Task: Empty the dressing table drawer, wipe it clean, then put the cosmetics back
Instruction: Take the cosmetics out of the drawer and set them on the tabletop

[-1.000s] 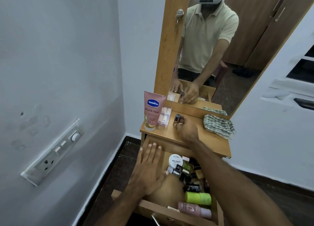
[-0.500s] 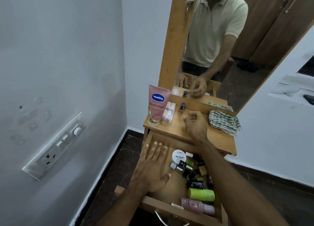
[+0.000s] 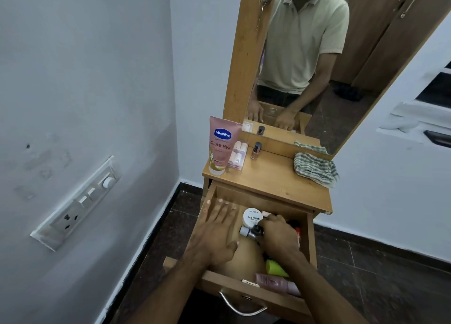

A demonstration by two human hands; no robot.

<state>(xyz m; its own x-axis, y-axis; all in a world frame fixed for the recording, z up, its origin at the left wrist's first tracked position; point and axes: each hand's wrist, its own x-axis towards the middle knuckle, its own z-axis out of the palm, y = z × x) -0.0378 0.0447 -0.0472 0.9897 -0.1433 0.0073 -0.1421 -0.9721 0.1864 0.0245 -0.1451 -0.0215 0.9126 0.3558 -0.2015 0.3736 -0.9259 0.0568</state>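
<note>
Desk (image 3: 275,177) of light wood carries a pink Vaseline tube (image 3: 219,145), a clear pack of small white tubes (image 3: 237,155), a small nail polish bottle (image 3: 256,151) and a striped green cloth (image 3: 314,168). Open wooden drawer (image 3: 246,290) holds remaining cosmetics. Left hand (image 3: 214,233) lies flat, released, on bare drawer floor. Right hand (image 3: 278,236): grip curled over a small silver-capped bottle (image 3: 250,231), just beside a white round nail polish jar (image 3: 252,217); closure cannot be confirmed.

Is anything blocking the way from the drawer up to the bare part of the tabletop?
Nothing visible. The tabletop is bare between the nail polish bottle and the striped cloth; the drawer is open.
</note>
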